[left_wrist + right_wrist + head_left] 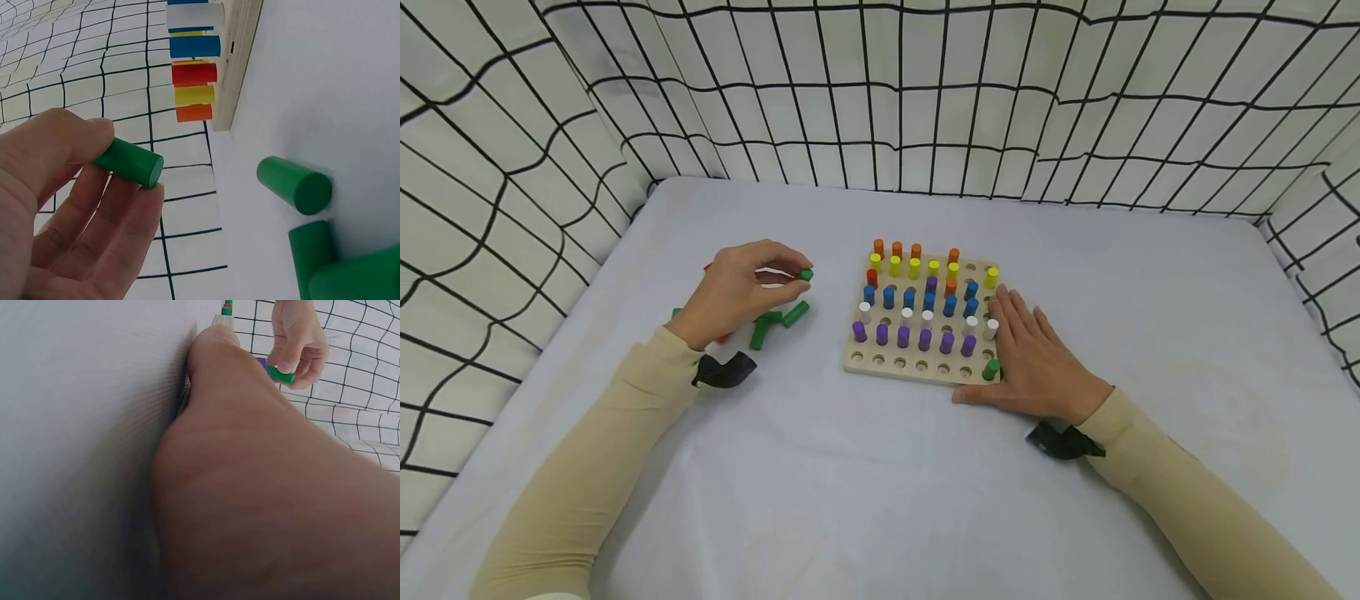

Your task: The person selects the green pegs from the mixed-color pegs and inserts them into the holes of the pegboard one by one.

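Observation:
Between thumb and fingers my left hand (741, 283) pinches a green peg (130, 162), held above the table left of the pegboard. The wooden pegboard (910, 372) lies flat in the middle, with rows of orange, yellow, blue, white and purple pegs. One green peg (991, 369) stands in its near right corner hole. My right hand (1037, 367) rests along the board's right edge, fingers straight and the thumb at the near corner. In the right wrist view that hand (262, 469) fills most of the picture and hides much of the board.
Several loose green pegs (796, 313) lie on the white table (820, 467) below and beside my left hand, with bits of red and orange pegs partly hidden behind it. A black net (917, 92) rises along the table's back and sides.

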Motion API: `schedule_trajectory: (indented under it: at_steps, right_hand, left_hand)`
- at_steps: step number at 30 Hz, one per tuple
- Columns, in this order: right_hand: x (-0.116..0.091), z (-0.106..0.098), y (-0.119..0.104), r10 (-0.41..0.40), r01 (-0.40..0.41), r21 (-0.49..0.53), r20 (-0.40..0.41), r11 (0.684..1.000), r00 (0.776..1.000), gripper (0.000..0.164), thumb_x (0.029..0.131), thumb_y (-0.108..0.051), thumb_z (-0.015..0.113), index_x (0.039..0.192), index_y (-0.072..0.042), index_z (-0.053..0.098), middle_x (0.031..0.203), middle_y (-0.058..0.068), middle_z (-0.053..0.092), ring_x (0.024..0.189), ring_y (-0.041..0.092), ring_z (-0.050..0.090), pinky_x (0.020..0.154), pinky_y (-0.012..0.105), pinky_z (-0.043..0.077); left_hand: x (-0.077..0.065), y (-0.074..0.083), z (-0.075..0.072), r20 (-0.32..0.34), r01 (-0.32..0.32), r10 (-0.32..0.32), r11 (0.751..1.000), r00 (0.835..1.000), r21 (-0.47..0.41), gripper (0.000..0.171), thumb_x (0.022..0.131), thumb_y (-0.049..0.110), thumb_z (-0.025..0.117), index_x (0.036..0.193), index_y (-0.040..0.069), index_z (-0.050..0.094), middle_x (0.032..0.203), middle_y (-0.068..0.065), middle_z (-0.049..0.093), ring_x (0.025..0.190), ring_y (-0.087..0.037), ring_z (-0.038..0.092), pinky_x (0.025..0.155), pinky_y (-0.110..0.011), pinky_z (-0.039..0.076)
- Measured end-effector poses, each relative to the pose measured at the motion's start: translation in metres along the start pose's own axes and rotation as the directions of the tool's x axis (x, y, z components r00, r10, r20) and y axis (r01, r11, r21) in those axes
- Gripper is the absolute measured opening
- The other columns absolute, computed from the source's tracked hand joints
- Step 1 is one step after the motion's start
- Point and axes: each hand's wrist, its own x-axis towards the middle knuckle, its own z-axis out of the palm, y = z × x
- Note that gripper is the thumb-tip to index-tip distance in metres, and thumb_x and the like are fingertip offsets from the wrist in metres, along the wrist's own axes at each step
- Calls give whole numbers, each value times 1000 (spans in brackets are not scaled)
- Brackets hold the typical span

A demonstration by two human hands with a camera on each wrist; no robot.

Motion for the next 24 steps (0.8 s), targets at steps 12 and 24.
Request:
schedule_trajectory:
  at_steps: [12,24]
  right_hand:
    - [1,1,1,1,-1,-6,6,1000,1000,139,77,-87,62,165,1,0,175,20,-6,163,43,-1,132,66,7]
    - [1,0,1,-7,7,-6,2,1000,1000,139,77,-88,62,165,1,1,175,19,-7,164,42,-2,132,67,6]
  left_hand:
    - [4,10,17,34,-78,79,997,996,-19,26,90,9,80,115,7,73,113,-7,76,105,-22,75,96,-39,63]
    - [4,32,26,53,-167,166,986,985,7,30,89,9,82,117,6,72,113,-7,75,105,-21,75,95,-40,64]
